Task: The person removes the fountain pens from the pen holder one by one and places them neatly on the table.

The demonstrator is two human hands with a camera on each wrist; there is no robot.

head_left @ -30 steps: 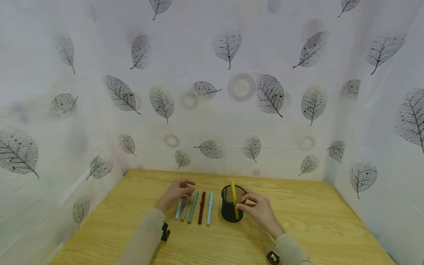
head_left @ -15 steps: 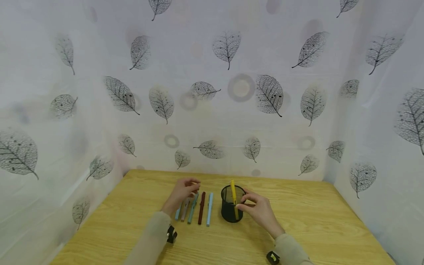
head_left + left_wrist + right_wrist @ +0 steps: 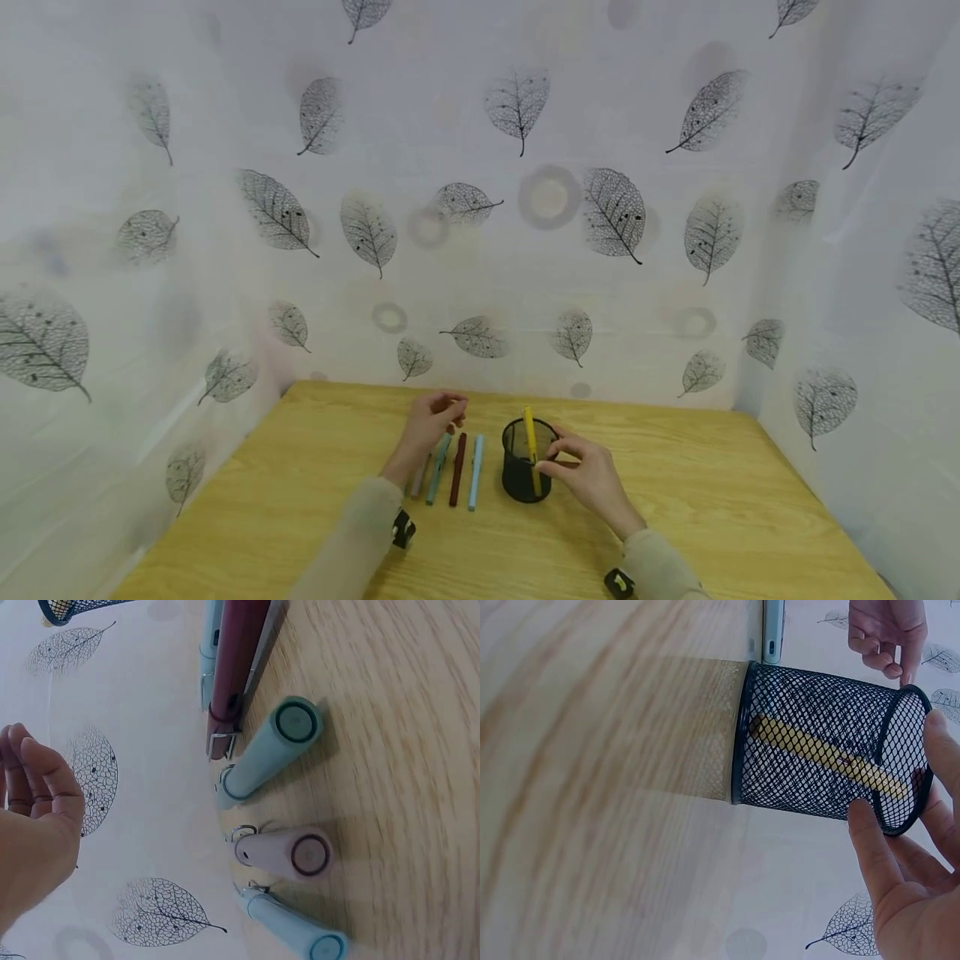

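Observation:
A black mesh pen holder [image 3: 517,485] stands upright on the table with a yellow pen [image 3: 814,750] leaning inside it. My right hand [image 3: 592,479] holds the pen holder by its upper side, thumb and fingers round the rim. To the left lie several pens in a row: a light blue pen [image 3: 476,473], a dark red pen [image 3: 458,471], a green pen [image 3: 438,473], a pinkish-grey pen [image 3: 277,851] and another light blue pen [image 3: 289,921]. My left hand [image 3: 426,429] hovers over the row's far end, fingers loosely bent, holding nothing.
The wooden table [image 3: 690,483] is bounded at the back and sides by a pale curtain [image 3: 480,267] printed with leaves. The left forearm passes over the near left part of the table, beside the pens.
My left hand has moved right and slightly away from me above the pens, now hiding the leftmost ones from the head view. My right hand and the pen holder have stayed put.

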